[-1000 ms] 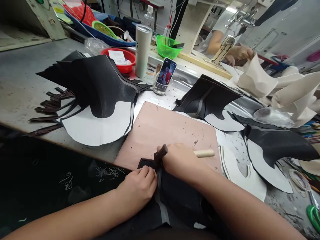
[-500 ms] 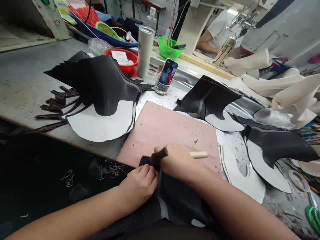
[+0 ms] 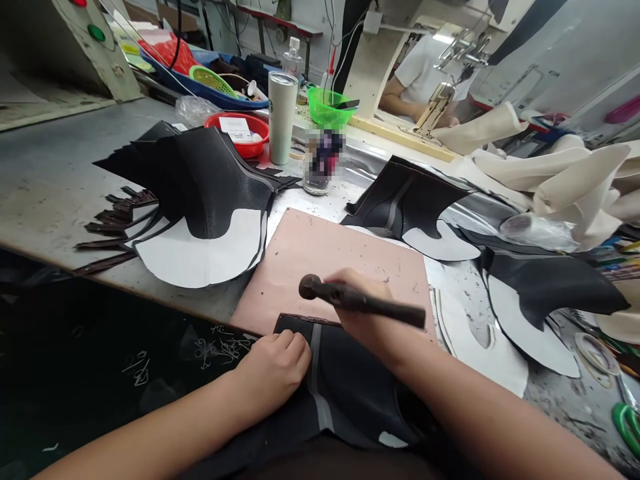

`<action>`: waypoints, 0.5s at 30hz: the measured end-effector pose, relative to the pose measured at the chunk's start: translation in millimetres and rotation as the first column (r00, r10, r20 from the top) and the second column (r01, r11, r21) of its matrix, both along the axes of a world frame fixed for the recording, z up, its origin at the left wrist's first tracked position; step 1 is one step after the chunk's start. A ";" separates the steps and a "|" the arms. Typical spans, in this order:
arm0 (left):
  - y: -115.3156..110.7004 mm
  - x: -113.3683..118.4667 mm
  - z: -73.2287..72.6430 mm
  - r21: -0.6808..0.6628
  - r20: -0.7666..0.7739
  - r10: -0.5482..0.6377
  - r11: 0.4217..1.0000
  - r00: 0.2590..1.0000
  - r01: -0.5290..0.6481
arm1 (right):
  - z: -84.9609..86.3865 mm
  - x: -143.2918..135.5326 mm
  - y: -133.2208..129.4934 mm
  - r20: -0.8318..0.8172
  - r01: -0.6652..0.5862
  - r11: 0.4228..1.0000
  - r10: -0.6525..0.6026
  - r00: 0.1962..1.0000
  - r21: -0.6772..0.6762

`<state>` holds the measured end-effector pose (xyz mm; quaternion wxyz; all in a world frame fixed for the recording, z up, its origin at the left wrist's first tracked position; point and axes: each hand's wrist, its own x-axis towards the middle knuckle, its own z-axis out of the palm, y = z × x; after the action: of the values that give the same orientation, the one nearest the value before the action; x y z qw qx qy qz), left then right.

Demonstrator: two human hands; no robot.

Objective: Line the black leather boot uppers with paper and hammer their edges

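My right hand (image 3: 367,333) is wrapped round a hammer (image 3: 365,303). Its dark head is raised above the pink board (image 3: 320,250), with the rounded end to the left; the handle is mostly hidden. A black boot upper (image 3: 355,373) with a grey strip lies in front of me, its far edge resting on the board. On the upper's far left corner, my left hand (image 3: 283,363) presses with curled fingers, pinning the material down. The near part of the upper falls into dark shadow.
Stacked black uppers with white lower parts (image 3: 210,247) lie left of the board. More black uppers (image 3: 545,280) and white cut pieces (image 3: 475,333) lie right. Behind stand a tumbler (image 3: 283,117) and a green basket (image 3: 333,110). Green-handled scissors (image 3: 626,427) sit far right. A person works beyond.
My right hand has lifted the hammer from the upper's edge near my left fingers, swinging its head up and to the right. My left hand stays on the upper. The view has shifted slightly.
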<state>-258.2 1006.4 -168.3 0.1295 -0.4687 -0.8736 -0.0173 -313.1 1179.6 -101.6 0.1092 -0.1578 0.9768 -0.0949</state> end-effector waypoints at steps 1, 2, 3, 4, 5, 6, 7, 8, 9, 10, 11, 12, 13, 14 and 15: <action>-0.8 -1.6 1.2 0.001 0.012 0.000 1.000 1.000 0.000 | -1.6 3.1 9.0 0.066 -0.010 1.000 0.010 0.998 -0.002; -1.8 -3.9 2.8 0.001 0.030 -0.006 1.000 1.000 0.005 | -3.3 6.2 18.6 0.131 -0.031 0.999 0.029 0.991 0.009; -2.6 -7.2 4.8 -0.002 0.058 -0.011 1.000 0.998 0.011 | -4.7 9.2 29.1 0.172 -0.041 0.999 0.035 0.984 0.031; -2.9 -11.5 7.4 -0.009 0.100 -0.016 1.000 0.995 0.017 | -5.7 12.2 40.5 0.178 -0.026 0.998 0.016 0.984 0.056; -2.4 -16.7 10.5 -0.019 0.156 -0.015 1.000 0.988 0.018 | -6.2 15.3 52.7 0.156 0.020 0.997 -0.031 0.987 0.072; -0.7 -22.7 14.0 -0.028 0.214 -0.002 1.000 0.977 0.008 | -6.5 18.7 65.9 0.132 0.081 0.994 -0.090 0.987 0.071; 2.4 -29.2 17.9 -0.033 0.269 0.018 0.999 0.963 -0.010 | -7.2 22.5 80.1 0.116 0.150 0.988 -0.155 0.981 0.044; 7.0 -35.9 21.9 -0.033 0.316 0.040 0.999 0.948 -0.032 | -8.7 26.7 95.2 0.103 0.222 0.975 -0.220 0.970 -0.011; 12.7 -42.4 26.1 -0.028 0.360 0.062 0.998 0.931 -0.056 | -11.2 31.2 111.4 0.090 0.290 0.953 -0.283 0.955 -0.085; 19.2 -48.4 30.2 -0.022 0.405 0.082 0.997 0.911 -0.080 | -15.2 36.2 128.6 0.068 0.346 0.925 -0.339 0.938 -0.159; 26.2 -53.9 34.2 -0.025 0.455 0.106 0.994 0.884 -0.106 | -20.4 41.6 146.9 0.019 0.389 0.898 -0.394 0.919 -0.205; 33.0 -58.5 38.1 -0.041 0.513 0.128 0.991 0.849 -0.125 | -26.8 47.7 166.1 -0.055 0.426 0.881 -0.445 0.894 -0.205; 39.3 -62.4 41.9 -0.071 0.574 0.152 0.988 0.805 -0.136 | -34.2 54.6 186.2 -0.143 0.461 0.873 -0.483 0.864 -0.158; 44.9 -65.7 45.8 -0.108 0.627 0.171 0.985 0.760 -0.132 | -42.1 62.4 206.8 -0.233 0.501 0.862 -0.503 0.832 -0.075; 49.9 -68.3 49.7 -0.139 0.671 0.170 0.985 0.722 -0.102 | -50.3 71.2 227.3 -0.306 0.542 0.840 -0.512 0.803 0.016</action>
<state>-326.5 1056.3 -118.6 -0.2198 -0.3700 -0.8921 -0.1375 -241.9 1406.9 -151.9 -0.0578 0.1134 0.9907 -0.0472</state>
